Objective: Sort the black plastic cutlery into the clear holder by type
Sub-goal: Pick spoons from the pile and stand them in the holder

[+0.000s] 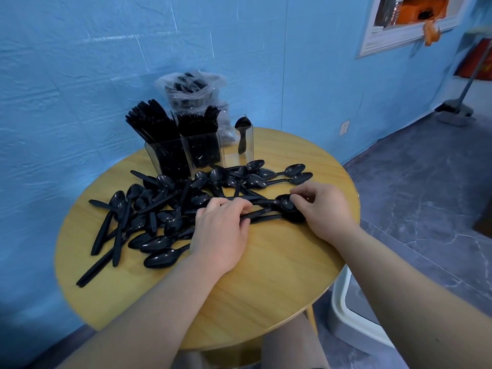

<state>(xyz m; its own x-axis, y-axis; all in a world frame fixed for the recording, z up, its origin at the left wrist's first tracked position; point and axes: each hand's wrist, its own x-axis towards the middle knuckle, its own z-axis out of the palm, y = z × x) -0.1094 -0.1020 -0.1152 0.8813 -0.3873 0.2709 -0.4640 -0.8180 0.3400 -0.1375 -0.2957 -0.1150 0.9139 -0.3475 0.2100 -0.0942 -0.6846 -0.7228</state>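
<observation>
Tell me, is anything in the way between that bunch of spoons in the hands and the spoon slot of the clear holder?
Only loose spoons lie on the table between the held bunch and the holder's right compartment. They lie flat, so lifting the bunch over them should clear them. That compartment's open top shows nothing covering it.

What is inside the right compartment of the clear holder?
The right compartment of the clear holder holds a few black spoons, bowls up, leaning at its back. The rest looks empty. Their exact number cannot be told, since they overlap.
</observation>
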